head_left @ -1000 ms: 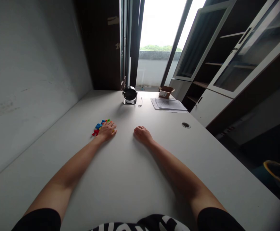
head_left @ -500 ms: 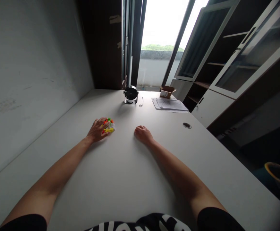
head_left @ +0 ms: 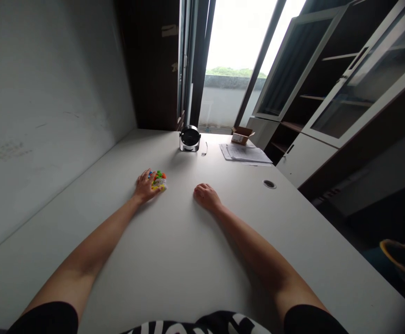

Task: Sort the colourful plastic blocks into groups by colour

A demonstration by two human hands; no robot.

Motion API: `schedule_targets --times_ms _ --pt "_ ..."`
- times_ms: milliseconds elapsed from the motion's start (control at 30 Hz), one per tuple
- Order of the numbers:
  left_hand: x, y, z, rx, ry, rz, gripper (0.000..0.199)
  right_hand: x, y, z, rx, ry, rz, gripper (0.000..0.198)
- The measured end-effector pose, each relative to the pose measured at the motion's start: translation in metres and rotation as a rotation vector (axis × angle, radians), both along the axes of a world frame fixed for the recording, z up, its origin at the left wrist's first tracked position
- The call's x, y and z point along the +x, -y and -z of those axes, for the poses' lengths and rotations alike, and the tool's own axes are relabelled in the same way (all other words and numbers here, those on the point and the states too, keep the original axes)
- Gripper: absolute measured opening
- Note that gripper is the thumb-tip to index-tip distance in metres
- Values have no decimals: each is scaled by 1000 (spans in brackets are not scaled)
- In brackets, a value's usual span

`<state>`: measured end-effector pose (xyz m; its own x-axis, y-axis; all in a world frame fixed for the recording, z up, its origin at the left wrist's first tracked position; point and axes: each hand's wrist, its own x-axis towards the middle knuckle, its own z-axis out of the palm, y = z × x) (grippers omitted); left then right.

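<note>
Toward the far left of the white desk, a small cluster of bright plastic pieces, in green, orange, yellow, blue and whitish-clear, lies in what looks like a clear bag. My left hand cups it from the left, fingers over its far side and thumb along its near edge. Part of the cluster is hidden beneath my palm and fingers. My right hand rests on the desk to the right, a little apart from the pieces, with its fingers curled in. Nothing shows in it, though its underside is out of sight.
A round black device on a silver stand stands at the back, with a short thin cord beside it. Papers and an open cardboard box lie at the back right. A round desk grommet is nearer. A wall borders the left.
My left hand has shifted slightly right and its fingers have drawn round the cluster's left side, so that blue shows. My right hand stays in place. The view has tilted slightly.
</note>
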<state>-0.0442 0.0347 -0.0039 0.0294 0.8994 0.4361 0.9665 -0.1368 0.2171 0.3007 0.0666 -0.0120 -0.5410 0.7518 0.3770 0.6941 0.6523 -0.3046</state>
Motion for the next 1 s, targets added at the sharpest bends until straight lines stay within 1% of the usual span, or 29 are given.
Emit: schedule_targets --times_ms 67,133,200,267,300,367,433,533,700,1000 --pt "16 6 -8 28 -16 70 64 0 4 -3 3 33 50 20" --pt "37 14 -14 23 -35 190 57 2 8 -7 10 54 119 22" --pt "58 24 -17 -45 -51 319 53 7 14 -11 2 77 147 26" --pt "75 32 -15 -161 -75 439 53 13 23 -13 -15 115 114 32" --pt "80 34 -13 -220 -89 472 57 16 29 -14 -20 138 85 36" --pt "88 36 -8 -317 -120 484 71 22 41 -15 -32 181 47 48" --pt "91 35 -3 -379 -143 475 83 26 52 -14 -75 226 31 62" --pt "95 35 0 -424 -161 482 92 27 62 -12 -157 290 9 77" --pt "101 42 -1 -440 -181 505 93 26 62 -12 -212 328 -24 88" --pt "105 47 0 -452 -178 465 91 27 63 -11 -259 323 -27 93"
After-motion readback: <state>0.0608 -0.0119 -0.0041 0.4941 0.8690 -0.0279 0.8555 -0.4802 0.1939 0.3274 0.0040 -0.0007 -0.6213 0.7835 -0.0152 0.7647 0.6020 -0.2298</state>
